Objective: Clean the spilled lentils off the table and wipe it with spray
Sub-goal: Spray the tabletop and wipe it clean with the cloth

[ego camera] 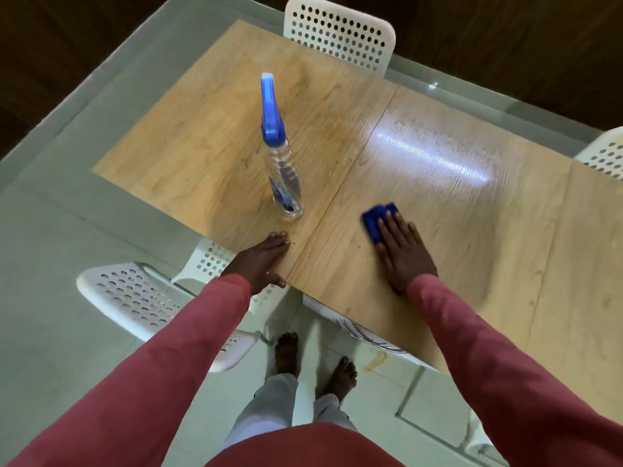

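Right hand (pixel 403 251) flat, pressing blue cloth (pixel 377 221) on table (pixel 488 230), left hand (pixel 264 261) open at edge

My right hand (pixel 403 251) covered most of the blue cloth (pixel 379 220); only its far end showed. The spray bottle (pixel 283 170) label was too blurred to read. The counter (pixel 505 230) ran off the right edge. A white chair (pixel 603 156) there was cut off. No lentils could be made out.
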